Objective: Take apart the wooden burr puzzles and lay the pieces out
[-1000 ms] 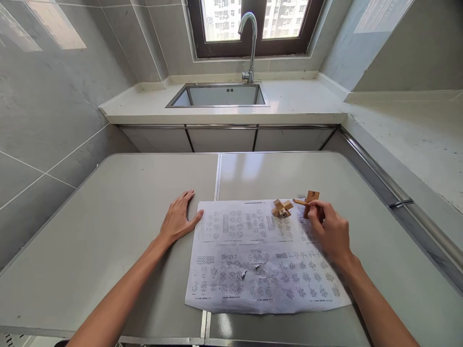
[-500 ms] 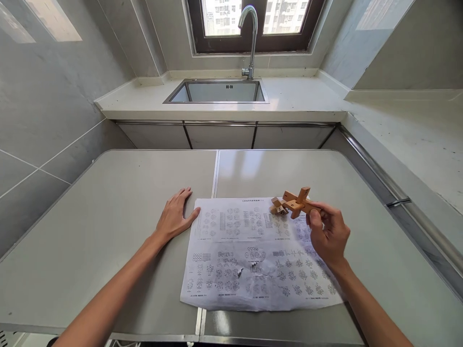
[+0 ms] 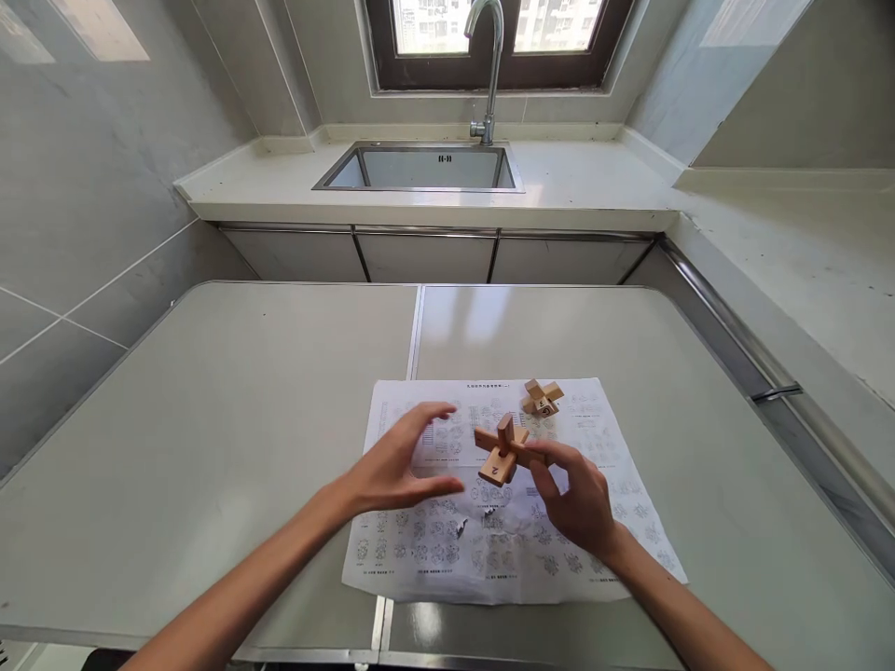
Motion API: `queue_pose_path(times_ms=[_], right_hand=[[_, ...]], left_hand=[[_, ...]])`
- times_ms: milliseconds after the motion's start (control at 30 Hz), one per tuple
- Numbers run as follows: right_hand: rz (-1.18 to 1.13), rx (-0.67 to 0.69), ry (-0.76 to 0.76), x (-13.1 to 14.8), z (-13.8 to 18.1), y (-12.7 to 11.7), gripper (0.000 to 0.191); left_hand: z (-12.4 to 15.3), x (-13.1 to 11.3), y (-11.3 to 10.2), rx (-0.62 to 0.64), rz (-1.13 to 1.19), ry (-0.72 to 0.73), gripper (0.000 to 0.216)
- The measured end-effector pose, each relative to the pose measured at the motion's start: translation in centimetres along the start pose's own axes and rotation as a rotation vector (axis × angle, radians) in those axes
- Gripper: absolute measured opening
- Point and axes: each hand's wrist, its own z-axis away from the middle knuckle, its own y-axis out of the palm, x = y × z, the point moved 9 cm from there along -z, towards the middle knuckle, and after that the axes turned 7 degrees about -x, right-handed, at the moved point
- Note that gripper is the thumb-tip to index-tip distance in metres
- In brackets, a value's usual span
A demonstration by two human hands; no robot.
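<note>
My right hand (image 3: 577, 494) pinches one bar of a wooden burr puzzle (image 3: 504, 452), a cross of interlocked bars with the number 2 on one end. The puzzle is held over the middle of a printed paper sheet (image 3: 447, 582). To its left, my left hand (image 3: 402, 463) is open, thumb and fingers spread apart and facing the puzzle without touching it. A second, smaller wooden burr puzzle (image 3: 543, 399) with numbered ends lies on the sheet's upper right part.
The sheet, printed with rows of small diagrams and torn in two small spots, lies on a pale folding table (image 3: 210, 447) with a centre seam. Beyond it are a counter (image 3: 594, 177) with a sink (image 3: 426, 170) and a tap (image 3: 493, 75). A tiled wall (image 3: 90, 186) stands left.
My right hand has brought the held puzzle left and nearer, away from the smaller one. My left hand has left the sheet's edge and moved right, over the paper towards the puzzle.
</note>
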Motion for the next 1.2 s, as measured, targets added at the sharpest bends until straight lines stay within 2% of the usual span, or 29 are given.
queue_pose_path(times_ms=[100, 200, 433, 600, 767, 1033, 1200], right_hand=[[-0.046, 0.039, -0.02, 0.8, 0.0, 0.5, 0.027], [-0.071, 0.067, -0.036, 1.4, 0.1, 0.7, 0.028], [-0.111, 0.082, -0.014, 1.4, 0.9, 0.8, 0.031], [-0.117, 0.125, -0.024, 1.2, 1.5, 1.4, 0.029], [-0.084, 0.154, -0.014, 0.7, 1.3, 2.2, 0.023], [-0.136, 0.26, 0.022, -0.1, 1.0, 3.4, 0.021], [-0.088, 0.283, -0.022, -0.1, 1.1, 3.5, 0.016]], left_hand=[[-0.6, -1.9, 2.3, 0.118, 0.207, -0.003, 0.109], [-1.2, -3.0, 3.2, 0.172, 0.326, -0.01, 0.117], [-1.5, -3.9, 3.3, 0.199, 0.389, -0.044, 0.084], [-1.2, -3.4, 3.2, 0.182, 0.365, -0.084, 0.081], [-0.9, -2.7, 2.7, 0.094, 0.331, -0.112, 0.088], [-0.4, -3.0, 2.6, -0.022, 0.171, -0.035, 0.087], [0.1, -3.4, 2.9, -0.045, 0.046, 0.006, 0.086]])
